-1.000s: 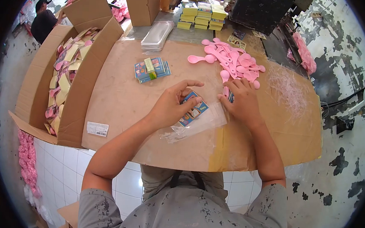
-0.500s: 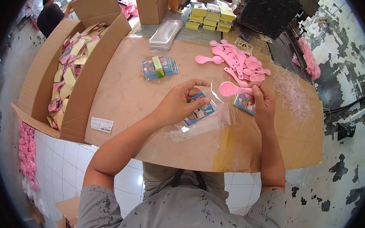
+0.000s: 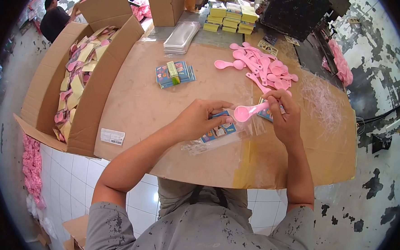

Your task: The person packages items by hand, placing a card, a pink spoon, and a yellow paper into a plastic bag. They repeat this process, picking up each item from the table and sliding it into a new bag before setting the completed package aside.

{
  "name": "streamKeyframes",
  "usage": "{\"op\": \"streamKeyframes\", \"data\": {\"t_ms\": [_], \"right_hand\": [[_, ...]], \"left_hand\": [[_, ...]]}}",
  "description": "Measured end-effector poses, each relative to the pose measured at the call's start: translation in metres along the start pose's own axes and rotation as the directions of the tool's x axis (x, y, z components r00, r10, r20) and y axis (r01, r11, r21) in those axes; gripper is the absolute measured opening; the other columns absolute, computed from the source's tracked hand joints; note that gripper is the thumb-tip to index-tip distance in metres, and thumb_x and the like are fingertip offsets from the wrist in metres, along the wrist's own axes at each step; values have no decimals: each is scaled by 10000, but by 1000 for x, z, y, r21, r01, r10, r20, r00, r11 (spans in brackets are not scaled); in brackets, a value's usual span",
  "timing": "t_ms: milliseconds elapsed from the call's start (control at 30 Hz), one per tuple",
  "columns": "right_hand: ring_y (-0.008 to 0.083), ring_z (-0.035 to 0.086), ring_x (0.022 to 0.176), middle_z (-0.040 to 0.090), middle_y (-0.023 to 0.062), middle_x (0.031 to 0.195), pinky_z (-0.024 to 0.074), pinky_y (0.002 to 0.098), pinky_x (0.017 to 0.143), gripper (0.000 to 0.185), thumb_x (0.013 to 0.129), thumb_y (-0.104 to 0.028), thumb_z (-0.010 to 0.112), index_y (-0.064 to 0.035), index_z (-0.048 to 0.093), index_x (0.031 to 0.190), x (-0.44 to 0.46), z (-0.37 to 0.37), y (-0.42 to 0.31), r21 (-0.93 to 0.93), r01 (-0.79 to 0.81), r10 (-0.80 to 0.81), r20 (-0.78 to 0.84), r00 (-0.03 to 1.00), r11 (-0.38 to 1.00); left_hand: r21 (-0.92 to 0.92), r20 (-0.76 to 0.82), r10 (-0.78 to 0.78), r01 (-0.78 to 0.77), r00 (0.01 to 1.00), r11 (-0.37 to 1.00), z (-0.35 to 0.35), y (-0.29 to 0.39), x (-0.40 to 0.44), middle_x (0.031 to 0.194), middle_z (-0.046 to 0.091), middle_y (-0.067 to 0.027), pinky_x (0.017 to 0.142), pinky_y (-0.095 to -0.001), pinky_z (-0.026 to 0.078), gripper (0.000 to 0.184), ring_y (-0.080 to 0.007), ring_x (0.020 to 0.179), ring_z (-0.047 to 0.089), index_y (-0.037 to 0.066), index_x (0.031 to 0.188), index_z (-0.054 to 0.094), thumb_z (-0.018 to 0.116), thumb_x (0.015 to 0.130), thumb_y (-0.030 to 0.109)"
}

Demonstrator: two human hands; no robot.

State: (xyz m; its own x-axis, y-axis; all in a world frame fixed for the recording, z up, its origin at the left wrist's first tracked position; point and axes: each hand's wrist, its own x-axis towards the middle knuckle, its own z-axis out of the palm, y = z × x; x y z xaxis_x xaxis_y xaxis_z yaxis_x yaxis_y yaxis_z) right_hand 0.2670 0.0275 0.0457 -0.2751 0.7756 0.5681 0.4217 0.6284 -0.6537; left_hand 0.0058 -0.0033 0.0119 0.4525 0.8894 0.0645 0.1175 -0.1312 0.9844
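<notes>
My left hand [image 3: 201, 119] is closed on a clear plastic bag [image 3: 235, 133] with a blue printed card [image 3: 218, 129] in or under it; the film hides which. Between the thumb and fingers of my right hand [image 3: 283, 116] is the handle of a pink spoon [image 3: 244, 113]. The spoon's bowl points left, close to the bag's upper right side; whether they touch I cannot tell. Partly behind my right hand lies a second stack of blue cards [image 3: 266, 113]. Beyond it spreads a pile of pink spoons [image 3: 262, 67].
A banded stack of blue cards [image 3: 176, 74] and clear bags [image 3: 181, 39] lie on the cardboard-covered table [image 3: 133, 99]. At left stands a large carton [image 3: 100, 83] of filled packs. Yellow-edged card stacks [image 3: 231, 18] sit behind. Shredded plastic strands [image 3: 323, 102] lie right. A person [image 3: 56, 20] is at far left.
My right hand has brought the spoon left and down, nearer the bag, and the spoon now slants downward. My left hand keeps its hold with little movement.
</notes>
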Motion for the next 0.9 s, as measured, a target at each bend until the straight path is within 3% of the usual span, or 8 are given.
{"op": "streamKeyframes", "data": {"t_ms": [267,367,467,567,633,700,767,900], "right_hand": [[133,601,776,651,50,916,496,296,704,146,1044,-64,589,4,707,1095,0,-8,-2,9,-23,20,230,973,1000],[166,661,904,702,80,1018,523,298,792,239,1059,-75,575,-8,675,1266,0,0,-12,-25,-48,52,158,986,999],[229,642,1192,691,152,1280,498,344,980,403,1100,-182,518,-7,548,1462,-4,21,-19,99,-59,51,83,995,993],[280,485,1437,547,190,1523,376,414,1157,535,1118,-293,461,-5,411,1566,-11,31,-18,283,43,-110,223,969,958],[292,440,1472,501,188,1561,331,441,1189,573,1111,-318,457,-1,378,1581,-11,24,-19,584,-271,-28,451,892,765],[295,420,1488,480,186,1579,307,459,1208,595,1097,-308,472,-8,349,1596,-6,14,-15,714,-374,-49,495,868,592],[291,424,1486,483,185,1575,302,470,1212,609,1079,-264,506,-27,323,1609,11,5,-6,792,-249,-87,354,931,557],[269,560,1341,620,160,1392,411,432,1120,392,1003,-123,622,-40,586,1384,21,-2,-13,578,-143,-193,480,855,803]], "left_hand": [[3,16,-67,67,998,998,-2,1,1,1185,744,-72,849,-247,567,375,-60,1018,659,-13,1392,623,666,1029,72],[-48,18,-83,84,996,995,0,-2,1,1173,744,-68,835,-244,568,381,-61,1007,662,-7,1398,617,668,1032,86],[-129,34,-100,104,994,986,3,1,1,1153,746,-69,832,-243,569,382,-66,1002,672,-9,1404,601,653,1045,110],[-299,38,-11,22,999,954,12,-3,1,1132,749,-62,819,-242,568,370,-71,983,684,-14,1401,592,628,1062,128],[-386,76,12,18,997,922,11,1,0,1120,751,-59,807,-242,566,366,-75,966,691,-15,1399,589,617,1069,140],[-421,159,-31,96,987,902,4,9,-3,1110,752,-60,798,-244,564,370,-81,948,697,-12,1401,588,614,1072,154],[-432,198,-45,128,979,893,1,9,-4,1092,755,-61,787,-242,563,386,-89,935,703,-3,1405,587,629,1066,177],[-368,338,-13,145,941,919,-3,13,-6,1109,752,-70,885,-272,554,440,-112,1025,699,3,1434,563,643,1062,223]]}}
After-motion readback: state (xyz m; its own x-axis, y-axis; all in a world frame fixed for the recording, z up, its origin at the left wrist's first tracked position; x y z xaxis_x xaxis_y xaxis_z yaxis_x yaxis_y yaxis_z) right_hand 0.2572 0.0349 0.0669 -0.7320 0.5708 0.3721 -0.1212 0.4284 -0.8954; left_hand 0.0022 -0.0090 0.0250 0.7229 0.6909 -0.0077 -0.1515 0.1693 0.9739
